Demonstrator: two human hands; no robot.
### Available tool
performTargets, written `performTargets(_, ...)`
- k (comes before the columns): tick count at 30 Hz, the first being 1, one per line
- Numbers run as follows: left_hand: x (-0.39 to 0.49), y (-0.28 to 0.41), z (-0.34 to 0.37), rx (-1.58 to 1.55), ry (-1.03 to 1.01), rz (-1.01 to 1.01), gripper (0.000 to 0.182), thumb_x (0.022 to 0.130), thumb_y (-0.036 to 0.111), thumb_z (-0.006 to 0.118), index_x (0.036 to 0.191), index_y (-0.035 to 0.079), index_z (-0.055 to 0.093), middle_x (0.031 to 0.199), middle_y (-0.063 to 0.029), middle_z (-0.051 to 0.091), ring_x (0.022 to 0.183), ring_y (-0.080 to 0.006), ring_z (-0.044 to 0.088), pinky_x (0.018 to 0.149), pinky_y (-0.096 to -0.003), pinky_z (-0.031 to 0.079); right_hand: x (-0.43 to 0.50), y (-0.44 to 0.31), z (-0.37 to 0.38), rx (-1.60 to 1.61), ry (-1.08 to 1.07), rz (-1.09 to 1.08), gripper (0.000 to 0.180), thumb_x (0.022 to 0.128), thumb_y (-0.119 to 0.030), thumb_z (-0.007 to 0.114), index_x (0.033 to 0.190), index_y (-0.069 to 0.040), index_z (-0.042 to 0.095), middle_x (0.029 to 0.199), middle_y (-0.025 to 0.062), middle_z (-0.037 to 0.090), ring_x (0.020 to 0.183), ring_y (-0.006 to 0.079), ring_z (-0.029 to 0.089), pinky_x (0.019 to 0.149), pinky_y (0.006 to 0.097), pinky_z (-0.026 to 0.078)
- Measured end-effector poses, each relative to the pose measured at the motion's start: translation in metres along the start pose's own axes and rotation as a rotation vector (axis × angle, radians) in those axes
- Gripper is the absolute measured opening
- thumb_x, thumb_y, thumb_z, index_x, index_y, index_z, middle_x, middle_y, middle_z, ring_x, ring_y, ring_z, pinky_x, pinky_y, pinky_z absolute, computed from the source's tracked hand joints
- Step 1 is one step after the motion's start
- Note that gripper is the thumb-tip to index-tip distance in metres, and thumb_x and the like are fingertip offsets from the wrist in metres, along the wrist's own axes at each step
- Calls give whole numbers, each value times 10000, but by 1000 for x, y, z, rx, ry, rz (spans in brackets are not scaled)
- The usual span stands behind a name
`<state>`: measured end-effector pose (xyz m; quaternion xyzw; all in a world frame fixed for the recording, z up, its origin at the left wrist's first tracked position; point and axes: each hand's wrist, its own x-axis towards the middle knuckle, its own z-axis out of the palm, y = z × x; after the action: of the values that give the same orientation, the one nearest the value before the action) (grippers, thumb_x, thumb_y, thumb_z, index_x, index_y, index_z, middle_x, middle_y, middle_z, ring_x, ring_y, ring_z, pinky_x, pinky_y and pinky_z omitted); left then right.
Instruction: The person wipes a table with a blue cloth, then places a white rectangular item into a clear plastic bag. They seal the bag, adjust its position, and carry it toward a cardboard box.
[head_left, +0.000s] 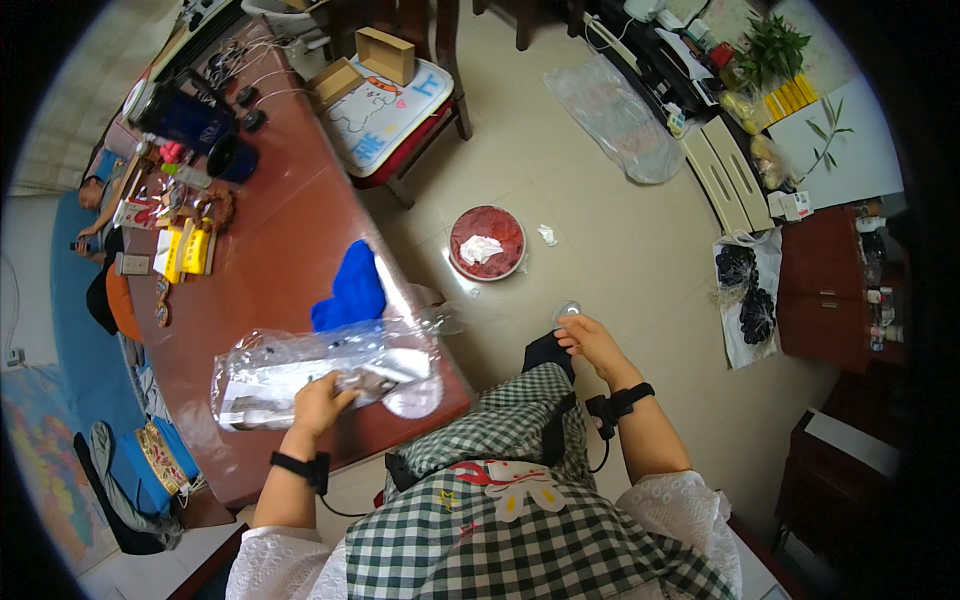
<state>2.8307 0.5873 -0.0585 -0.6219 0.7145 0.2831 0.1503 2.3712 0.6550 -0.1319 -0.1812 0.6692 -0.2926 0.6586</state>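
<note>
My left hand (322, 405) is on a clear plastic bag (262, 375) at the near edge of the reddish wooden table (262, 292), its fingers closed on the film. Printed paper and a white round-ended item (414, 390) show in or under the bag; which one I cannot tell. Just beyond the bag lies a bright blue cloth (352, 289). My right hand (592, 345) is raised over the floor, right of the table, fingers curled. A small clear round plastic piece (566, 309) shows at its fingertips; whether they hold it I cannot tell.
A round red-topped bin (487, 225) with white tissue stands on the tiled floor. Farther off is a chair with a cartoon board (397, 112) and cardboard boxes (385, 55). A dark blue bottle (180, 120) and yellow packets (196, 249) occupy the table. A person (94, 196) reclines beyond it.
</note>
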Motion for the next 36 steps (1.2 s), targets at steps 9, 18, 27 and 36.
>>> performTargets(9,-22,87,62,233,355,-336,749,671,64,632,1353,61,324,1337,-150,402,1282,-310,334,1071,-541,171,89,27,-179,-151,122,58,240,913,-223,507,1000,-18,598,788,34,595,652,103,519,605,241,439)
performTargets(18,42,97,51,343,308,-748,428,758,121,526,1165,0,476,1171,-190,546,1232,-320,410,1076,-552,130,130,6,-235,-474,30,-17,255,888,-244,514,940,-12,607,787,72,621,708,143,561,636,290,447)
performTargets(27,72,103,80,236,892,-830,250,722,49,555,971,34,549,1073,-147,571,1203,-294,422,1091,-528,149,127,-9,-230,-695,-83,-63,282,884,-288,512,908,-19,594,773,67,598,703,174,535,677,327,439)
performTargets(36,80,105,85,204,934,-888,259,711,19,540,969,48,530,1076,-131,529,1146,-296,440,1100,-524,132,138,-24,-231,-810,-101,-16,310,889,-300,505,949,-12,603,856,129,650,767,240,613,735,342,469)
